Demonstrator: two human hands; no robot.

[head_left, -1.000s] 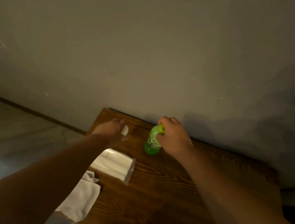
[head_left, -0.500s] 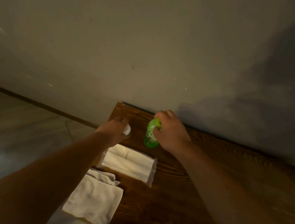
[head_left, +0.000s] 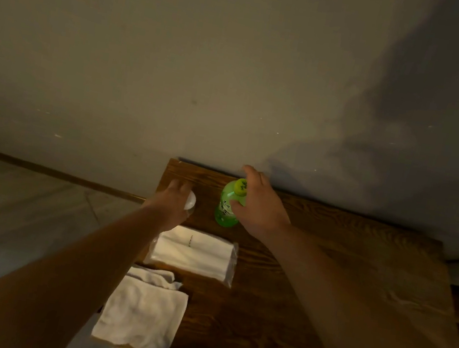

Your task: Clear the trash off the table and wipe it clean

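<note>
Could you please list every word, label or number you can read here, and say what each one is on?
None can be read.
Green bottle: dark marks on its label and cap, too blurred to read.
Tissue pack: a short line of dark print on the white face, too small to read.
White cloth and wooden table: no text visible.

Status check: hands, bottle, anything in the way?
Right hand around green bottle, upright. Left hand on white-lidded container, grip unclear. Tissue pack and white cloth nearer on table.
</note>
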